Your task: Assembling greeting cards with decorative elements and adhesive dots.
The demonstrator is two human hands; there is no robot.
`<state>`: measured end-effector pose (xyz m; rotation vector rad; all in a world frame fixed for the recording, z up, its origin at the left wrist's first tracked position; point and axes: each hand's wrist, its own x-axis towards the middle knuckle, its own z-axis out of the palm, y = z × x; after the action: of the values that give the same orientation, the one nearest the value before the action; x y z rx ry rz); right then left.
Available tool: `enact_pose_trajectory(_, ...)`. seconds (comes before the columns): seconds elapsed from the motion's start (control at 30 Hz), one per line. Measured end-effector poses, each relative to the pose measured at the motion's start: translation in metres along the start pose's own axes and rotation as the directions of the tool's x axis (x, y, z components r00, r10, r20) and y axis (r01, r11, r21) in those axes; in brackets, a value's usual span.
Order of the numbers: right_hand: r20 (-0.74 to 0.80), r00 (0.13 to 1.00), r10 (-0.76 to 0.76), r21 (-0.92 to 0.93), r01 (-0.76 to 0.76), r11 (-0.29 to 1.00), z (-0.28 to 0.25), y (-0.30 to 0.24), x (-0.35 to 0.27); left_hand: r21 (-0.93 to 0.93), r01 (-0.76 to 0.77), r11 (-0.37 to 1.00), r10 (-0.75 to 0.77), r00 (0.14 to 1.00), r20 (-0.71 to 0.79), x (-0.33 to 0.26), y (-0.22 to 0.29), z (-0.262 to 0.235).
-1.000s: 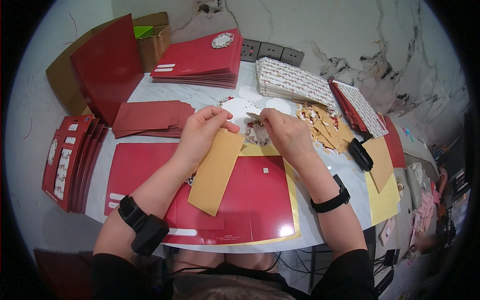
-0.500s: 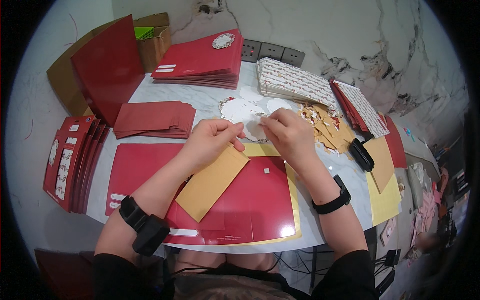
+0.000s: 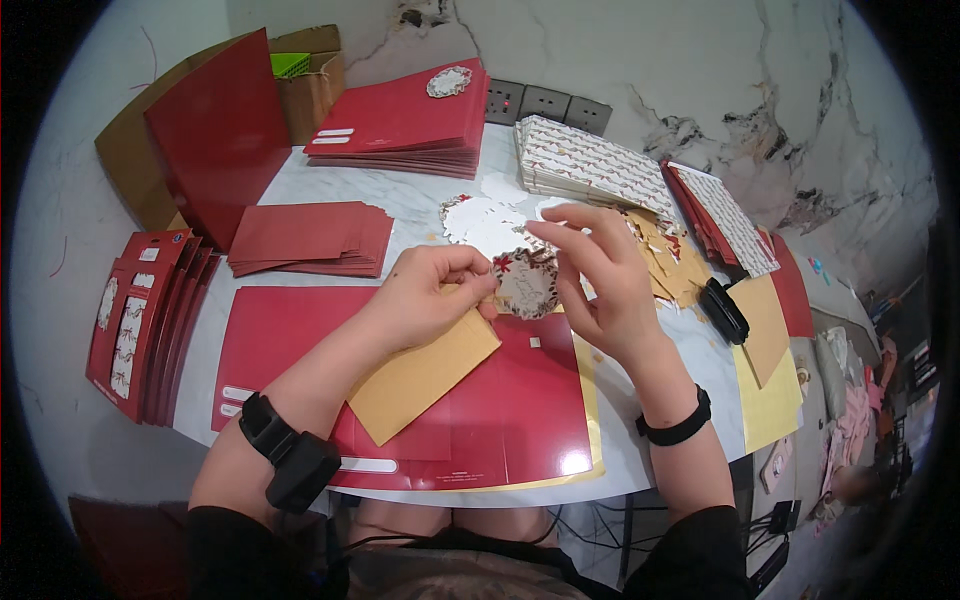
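Observation:
My left hand (image 3: 445,290) pinches the left edge of a round, scallop-edged paper tag (image 3: 530,287), its pale face bordered with leaves and a red bow. Under that hand slants a tan paper strip (image 3: 425,380); whether the fingers also grip it I cannot tell. My right hand (image 3: 610,285) is open just right of the tag, fingers spread and curved. Below both hands lies a large glossy red card sheet (image 3: 530,430) with a small whitish square (image 3: 535,342) on it. White paper cutouts (image 3: 480,220) are piled beyond my hands.
Torn tan scraps (image 3: 670,265) and a black stapler-like tool (image 3: 723,311) lie to the right. Behind stand stacked red folders (image 3: 400,115), patterned white sheets (image 3: 590,165) and a power strip (image 3: 545,100). At left are red cards (image 3: 310,238) and finished-looking red packs (image 3: 140,320).
The decorated tag now shows its printed face in my left hand. My right hand has opened and shifted slightly right, its fingers spreading from a pinch. The tan strip has turned a little.

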<state>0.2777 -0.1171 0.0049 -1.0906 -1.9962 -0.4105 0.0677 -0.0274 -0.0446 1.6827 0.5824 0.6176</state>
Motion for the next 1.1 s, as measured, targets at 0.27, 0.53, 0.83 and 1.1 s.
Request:
enact_pose_trajectory(0.27,0.293,0.926,0.238,0.289,-0.323,0.901,-0.021,-0.005,-0.003,0.184,-0.034,0.982,0.03,0.999,0.025,-0.004,0.009,0.002)
enact_pose_trajectory(0.53,0.386,0.818,0.427,0.475,-0.572,0.669,-0.01,0.002,-0.016,0.175,-0.025,0.984,0.011,0.997,0.078,-0.008,0.012,0.003)
enact_pose_trajectory(0.83,0.529,0.726,0.439,0.311,-0.647,0.696,-0.016,0.0,-0.013,0.05,0.067,0.997,-0.073,0.988,0.135,-0.006,0.008,-0.001)
enact_pose_trajectory(1.1,0.918,0.245,0.311,0.149,-0.941,0.302,-0.041,0.018,-0.013,0.089,0.091,0.992,-0.101,0.988,0.12,-0.008,0.016,0.004)
